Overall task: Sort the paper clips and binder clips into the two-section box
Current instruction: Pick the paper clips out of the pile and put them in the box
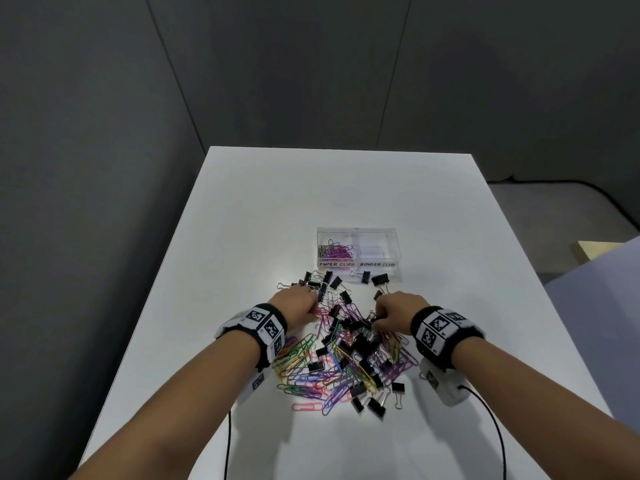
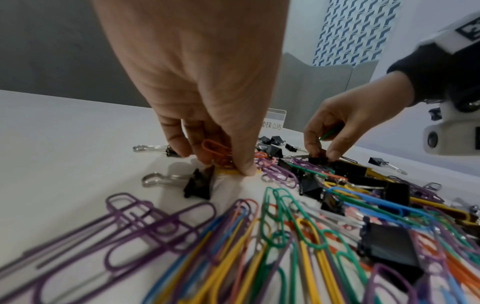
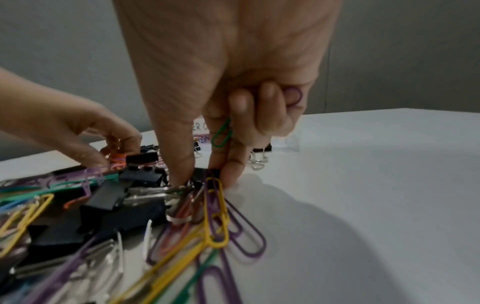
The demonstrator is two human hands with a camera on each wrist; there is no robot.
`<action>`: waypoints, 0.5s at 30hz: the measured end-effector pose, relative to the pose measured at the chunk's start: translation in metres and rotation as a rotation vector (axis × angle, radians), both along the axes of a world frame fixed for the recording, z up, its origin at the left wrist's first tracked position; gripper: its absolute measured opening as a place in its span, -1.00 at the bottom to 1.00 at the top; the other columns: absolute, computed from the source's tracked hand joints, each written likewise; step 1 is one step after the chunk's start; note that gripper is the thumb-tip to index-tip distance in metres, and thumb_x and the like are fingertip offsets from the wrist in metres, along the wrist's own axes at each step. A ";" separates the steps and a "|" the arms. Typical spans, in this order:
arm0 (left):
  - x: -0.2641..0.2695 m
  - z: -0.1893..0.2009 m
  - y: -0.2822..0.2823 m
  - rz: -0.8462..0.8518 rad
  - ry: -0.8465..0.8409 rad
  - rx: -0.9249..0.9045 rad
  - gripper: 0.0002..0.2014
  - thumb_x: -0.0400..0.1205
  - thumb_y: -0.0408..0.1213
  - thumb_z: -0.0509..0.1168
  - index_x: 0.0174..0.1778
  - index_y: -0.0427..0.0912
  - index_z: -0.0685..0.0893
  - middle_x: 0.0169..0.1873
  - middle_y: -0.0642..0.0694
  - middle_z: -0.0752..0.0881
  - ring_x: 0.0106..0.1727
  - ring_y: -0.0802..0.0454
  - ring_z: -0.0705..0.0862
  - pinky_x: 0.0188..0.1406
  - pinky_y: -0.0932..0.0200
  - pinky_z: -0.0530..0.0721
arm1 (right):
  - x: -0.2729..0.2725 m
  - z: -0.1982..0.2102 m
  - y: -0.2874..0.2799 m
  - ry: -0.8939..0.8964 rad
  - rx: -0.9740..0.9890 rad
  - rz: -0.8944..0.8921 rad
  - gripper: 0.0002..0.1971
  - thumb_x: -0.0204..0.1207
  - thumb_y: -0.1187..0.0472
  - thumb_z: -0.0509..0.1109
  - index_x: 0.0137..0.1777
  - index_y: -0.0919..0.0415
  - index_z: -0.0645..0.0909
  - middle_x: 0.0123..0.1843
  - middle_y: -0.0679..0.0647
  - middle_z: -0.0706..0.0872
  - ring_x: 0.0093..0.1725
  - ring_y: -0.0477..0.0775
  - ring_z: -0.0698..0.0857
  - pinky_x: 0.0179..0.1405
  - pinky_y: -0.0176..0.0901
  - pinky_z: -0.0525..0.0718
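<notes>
Left hand (image 2: pixel 207 107) pinches an orange paper clip (image 2: pixel 215 151); right hand (image 3: pixel 228 98) holds green and purple paper clips, fingertips (image 3: pixel 231 181) in the mixed pile (image 1: pixel 343 355) on the tabletop (image 1: pixel 346 195). Lift gently to shake off tangles. Box (image 1: pixel 358 251): paper-clip side part-filled, binder side empty.

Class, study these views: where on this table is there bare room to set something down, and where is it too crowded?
Free: the table beyond the two-section box to its far edge; the strips along both side edges; the near stretch between the forearms. Crowded: the middle, where the mixed clip pile spreads under the left hand and right hand, and the box front, where binder clips lie.
</notes>
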State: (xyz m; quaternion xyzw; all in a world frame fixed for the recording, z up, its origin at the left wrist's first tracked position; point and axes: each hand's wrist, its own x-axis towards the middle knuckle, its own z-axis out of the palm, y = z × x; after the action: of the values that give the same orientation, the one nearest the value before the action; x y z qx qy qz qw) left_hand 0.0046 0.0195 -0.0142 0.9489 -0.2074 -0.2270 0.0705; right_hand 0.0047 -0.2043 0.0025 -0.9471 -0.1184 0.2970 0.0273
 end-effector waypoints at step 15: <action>-0.004 0.000 0.008 0.110 0.138 -0.045 -0.77 0.72 -0.36 0.06 0.22 -0.36 0.50 0.18 -0.28 0.55 0.07 -0.21 0.62 0.13 -0.02 0.55 | -0.003 -0.005 -0.020 -0.041 0.417 -0.434 -0.63 0.51 0.03 0.39 0.22 0.22 0.54 0.01 0.07 0.57 -0.02 0.05 0.56 -0.04 -0.19 0.46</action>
State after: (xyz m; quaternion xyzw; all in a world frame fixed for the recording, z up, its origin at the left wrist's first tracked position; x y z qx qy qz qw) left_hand 0.0003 0.0272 -0.0140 0.9391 -0.1547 -0.2831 0.1185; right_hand 0.0014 -0.2243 -0.0022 -0.9301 0.0281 0.2343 0.2816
